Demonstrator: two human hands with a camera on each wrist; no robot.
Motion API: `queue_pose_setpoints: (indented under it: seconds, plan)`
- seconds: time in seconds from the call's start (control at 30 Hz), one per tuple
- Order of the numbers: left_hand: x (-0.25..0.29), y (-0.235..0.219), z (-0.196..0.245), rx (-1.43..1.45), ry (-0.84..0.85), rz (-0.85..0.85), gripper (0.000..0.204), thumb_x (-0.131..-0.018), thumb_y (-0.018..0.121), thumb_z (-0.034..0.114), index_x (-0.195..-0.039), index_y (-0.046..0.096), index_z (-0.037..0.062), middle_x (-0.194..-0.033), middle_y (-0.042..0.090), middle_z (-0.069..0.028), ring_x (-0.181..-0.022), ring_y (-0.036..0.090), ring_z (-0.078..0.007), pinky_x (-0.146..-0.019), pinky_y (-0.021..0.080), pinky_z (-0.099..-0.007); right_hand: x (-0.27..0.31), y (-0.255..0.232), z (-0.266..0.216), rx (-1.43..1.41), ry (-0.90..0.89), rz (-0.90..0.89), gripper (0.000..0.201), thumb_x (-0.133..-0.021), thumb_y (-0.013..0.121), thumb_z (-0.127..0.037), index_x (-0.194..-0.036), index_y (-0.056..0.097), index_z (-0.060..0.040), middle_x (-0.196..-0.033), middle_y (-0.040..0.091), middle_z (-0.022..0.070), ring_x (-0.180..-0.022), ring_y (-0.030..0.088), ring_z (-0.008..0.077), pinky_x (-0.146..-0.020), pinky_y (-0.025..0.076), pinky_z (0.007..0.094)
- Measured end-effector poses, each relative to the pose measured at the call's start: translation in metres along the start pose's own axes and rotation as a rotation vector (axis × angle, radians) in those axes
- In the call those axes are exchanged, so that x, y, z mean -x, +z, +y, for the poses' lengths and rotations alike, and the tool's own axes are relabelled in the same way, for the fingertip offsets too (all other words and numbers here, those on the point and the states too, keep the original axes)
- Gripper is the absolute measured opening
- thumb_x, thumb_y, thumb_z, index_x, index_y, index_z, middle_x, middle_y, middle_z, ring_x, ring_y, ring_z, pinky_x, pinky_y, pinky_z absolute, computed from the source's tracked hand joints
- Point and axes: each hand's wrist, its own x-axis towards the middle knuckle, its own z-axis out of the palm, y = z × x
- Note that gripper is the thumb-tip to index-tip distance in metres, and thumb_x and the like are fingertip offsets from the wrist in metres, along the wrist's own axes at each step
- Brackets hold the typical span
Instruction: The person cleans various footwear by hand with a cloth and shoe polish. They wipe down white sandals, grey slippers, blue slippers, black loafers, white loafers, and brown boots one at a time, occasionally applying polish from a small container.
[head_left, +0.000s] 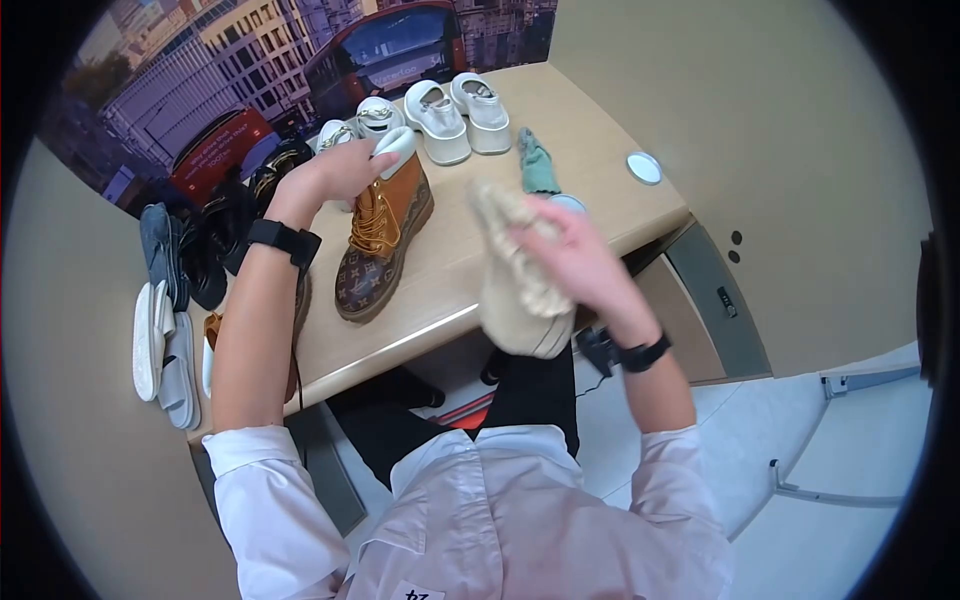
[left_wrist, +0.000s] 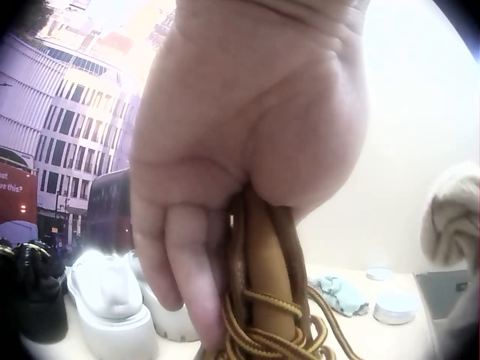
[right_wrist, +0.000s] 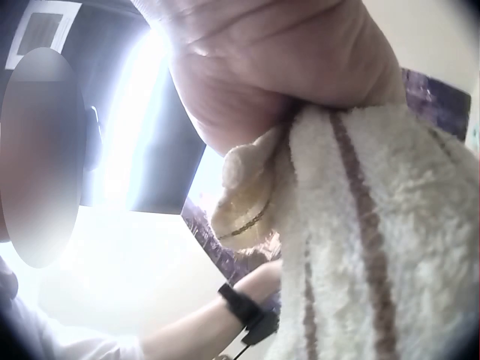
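Note:
My left hand (head_left: 335, 172) grips the top of a lace-up ankle boot (head_left: 366, 282), with a patterned dark brown toe, tan upper and pale collar. Its toe points towards the table's front edge. Up close in the left wrist view, the fingers (left_wrist: 196, 274) wrap the tan tongue just above the yellow-brown laces (left_wrist: 274, 330). To the right, over the front edge, my right hand (head_left: 578, 262) holds a bunched cream towel (head_left: 515, 318), slightly blurred. Brown stripes run down the towel's fluffy cloth (right_wrist: 420, 225) in the right wrist view.
White shoes (head_left: 437, 122) stand along the back of the table (head_left: 600, 130). Dark shoes (head_left: 205, 260), grey slippers (head_left: 180, 375) and another tan boot (head_left: 212, 325) are at the left. A green cloth (head_left: 539, 168) and a round white-topped tin (head_left: 644, 168) lie at the right.

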Motion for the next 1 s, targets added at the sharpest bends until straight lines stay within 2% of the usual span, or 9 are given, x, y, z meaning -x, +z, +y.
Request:
queue_pose_setpoints:
  seconds: [0.1, 0.23, 0.33, 0.43, 0.57, 0.63, 0.83, 0.87, 1.0]
  plan:
    - [-0.001, 0.0, -0.001, -0.012, -0.01, 0.002, 0.069, -0.116, 0.045, 0.058, -0.127, 0.064, -0.0068, -0.105, 0.075, -0.0217, -0.082, 0.079, -0.0294, -0.082, 0.061, -0.0442, -0.03, -0.066, -0.03, -0.014, -0.005, 0.221, 0.042, -0.105, 0.072, -0.015, -0.146, 0.069, -0.0049, -0.117, 0.079, 0.0031, -0.106, 0.074, 0.0105, -0.095, 0.059, 0.0282]
    - [-0.002, 0.0, -0.001, -0.008, -0.008, 0.007, 0.07, -0.116, 0.045, 0.059, -0.128, 0.064, -0.0074, -0.105, 0.076, -0.0216, -0.081, 0.079, -0.0297, -0.081, 0.061, -0.0448, -0.098, -0.14, -0.043, -0.123, -0.288, 0.495, 0.043, -0.106, 0.07, -0.016, -0.147, 0.067, -0.0042, -0.124, 0.077, 0.0054, -0.112, 0.073, 0.0123, -0.097, 0.058, 0.0294]
    - [0.0, -0.001, 0.001, -0.005, -0.016, 0.011, 0.07, -0.116, 0.046, 0.059, -0.127, 0.064, -0.0076, -0.105, 0.076, -0.0216, -0.081, 0.079, -0.03, -0.081, 0.062, -0.0452, -0.153, -0.176, -0.02, 0.06, -0.424, 0.647, 0.045, -0.104, 0.072, -0.021, -0.145, 0.066, -0.0038, -0.131, 0.076, 0.0105, -0.118, 0.072, 0.0178, -0.101, 0.057, 0.0343]
    - [-0.001, 0.0, -0.001, 0.015, -0.029, 0.015, 0.069, -0.115, 0.047, 0.059, -0.127, 0.065, -0.007, -0.107, 0.076, -0.022, -0.082, 0.079, -0.0305, -0.082, 0.061, -0.045, -0.202, -0.196, 0.033, 0.303, -0.363, 0.82, 0.051, -0.101, 0.076, -0.029, -0.144, 0.065, -0.0033, -0.132, 0.075, 0.0153, -0.123, 0.072, 0.0256, -0.106, 0.055, 0.0392]
    - [-0.002, 0.002, -0.001, 0.004, -0.028, 0.053, 0.067, -0.115, 0.047, 0.057, -0.131, 0.066, -0.0056, -0.116, 0.077, -0.0236, -0.094, 0.079, -0.0302, -0.087, 0.061, -0.0463, -0.231, -0.217, 0.129, 0.657, 0.084, 0.531, 0.062, -0.095, 0.079, -0.026, -0.15, 0.065, -0.0032, -0.14, 0.073, 0.0203, -0.13, 0.07, 0.0298, -0.108, 0.055, 0.0388]
    - [-0.014, 0.008, -0.014, 0.014, 0.038, 0.066, 0.061, -0.116, 0.049, 0.052, -0.136, 0.063, -0.0037, -0.11, 0.077, -0.0213, -0.081, 0.078, -0.0294, -0.075, 0.063, -0.0423, -0.234, -0.224, 0.159, 0.941, 0.28, 0.402, 0.065, -0.09, 0.077, -0.026, -0.151, 0.067, -0.0058, -0.14, 0.074, 0.0247, -0.134, 0.07, 0.0346, -0.11, 0.055, 0.039]
    - [-0.002, 0.0, -0.002, 0.058, -0.017, 0.006, 0.06, -0.115, 0.049, 0.054, -0.137, 0.064, 0.0001, -0.103, 0.076, -0.0175, -0.076, 0.077, -0.0266, -0.075, 0.062, -0.0424, -0.18, -0.133, 0.05, 0.681, -0.025, 0.225, 0.072, -0.096, 0.08, -0.04, -0.159, 0.06, -0.0104, -0.152, 0.066, 0.0253, -0.14, 0.065, 0.0373, -0.113, 0.054, 0.0438]
    - [-0.005, -0.002, -0.002, 0.008, -0.049, -0.04, 0.067, -0.116, 0.043, 0.059, -0.154, 0.057, 0.0049, -0.115, 0.077, -0.0201, -0.082, 0.08, -0.0265, -0.081, 0.064, -0.0421, -0.175, -0.117, 0.039, 0.64, -0.06, 0.172, 0.077, -0.096, 0.081, -0.043, -0.162, 0.057, -0.0113, -0.156, 0.063, 0.0247, -0.142, 0.064, 0.0376, -0.113, 0.054, 0.0452]
    - [-0.002, -0.005, -0.001, 0.002, -0.038, -0.021, 0.075, -0.113, 0.045, 0.067, -0.149, 0.063, 0.0038, -0.104, 0.078, -0.0189, -0.078, 0.079, -0.0255, -0.08, 0.064, -0.0427, -0.157, -0.06, -0.003, 0.602, -0.157, -0.033, 0.092, -0.094, 0.085, -0.045, -0.171, 0.044, -0.0144, -0.168, 0.052, 0.0207, -0.147, 0.058, 0.0388, -0.111, 0.055, 0.0491]
